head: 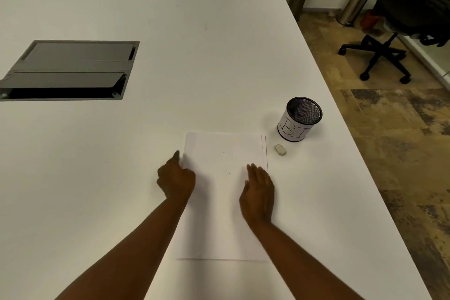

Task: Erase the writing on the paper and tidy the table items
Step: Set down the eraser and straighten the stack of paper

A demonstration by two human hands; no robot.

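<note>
With the paper (221, 192) nearly blank on the counter (194, 56), both empty hands, left (176, 176) loosely curled and right (258, 192) flat, steady it; tidying likely follows, reaching for the eraser (280, 149) beside the mesh cup (299, 119).

- Paper (220, 192): white sheet, flat on the table (170, 19), near its front edge, long sides running front-to-back. No writing visible, just a few tiny dark specks.
- Eraser (280, 149): small, whitish, rounded; lies flat just beside paper's far-right corner, apart from it.
- Mesh cup (299, 119): black, upright, empty, white label w/ "BI"; just behind eraser, near table's right edge.
</note>
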